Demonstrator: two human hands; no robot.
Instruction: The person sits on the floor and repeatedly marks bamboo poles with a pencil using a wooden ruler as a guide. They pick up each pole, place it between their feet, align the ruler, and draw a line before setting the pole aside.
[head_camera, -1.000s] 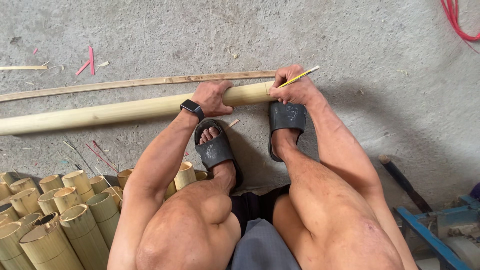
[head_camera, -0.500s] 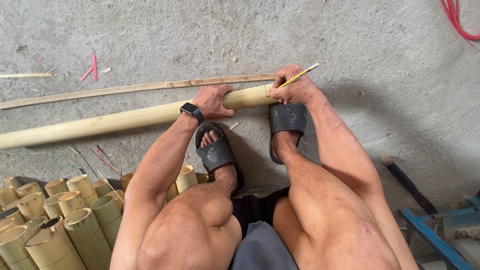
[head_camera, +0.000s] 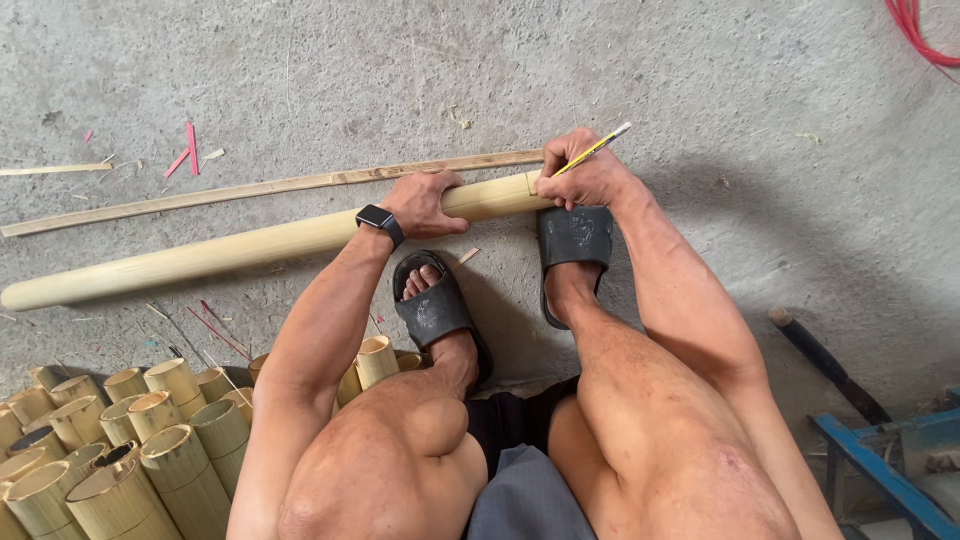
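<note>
A long pale bamboo pole (head_camera: 230, 250) lies across the concrete floor in front of me. My left hand (head_camera: 425, 203), with a black watch on the wrist, grips the pole near its right end. At that end my right hand (head_camera: 585, 175) holds a yellow pencil (head_camera: 597, 148), its tip against the pole's cut end. Just behind the pole lies a thin flat bamboo strip (head_camera: 270, 187), parallel to it. My feet in black sandals (head_camera: 435, 308) rest just below the pole.
A pile of short cut bamboo tubes (head_camera: 120, 440) sits at the lower left. A dark tool handle (head_camera: 825, 362) and a blue metal frame (head_camera: 880, 470) are at the lower right. Red slivers (head_camera: 188, 150) lie at the upper left, a red cable (head_camera: 915, 30) at the top right.
The view has shifted a little; the pole's left end now shows. Both hands stay on the pole's right end, the pencil in the same place.
</note>
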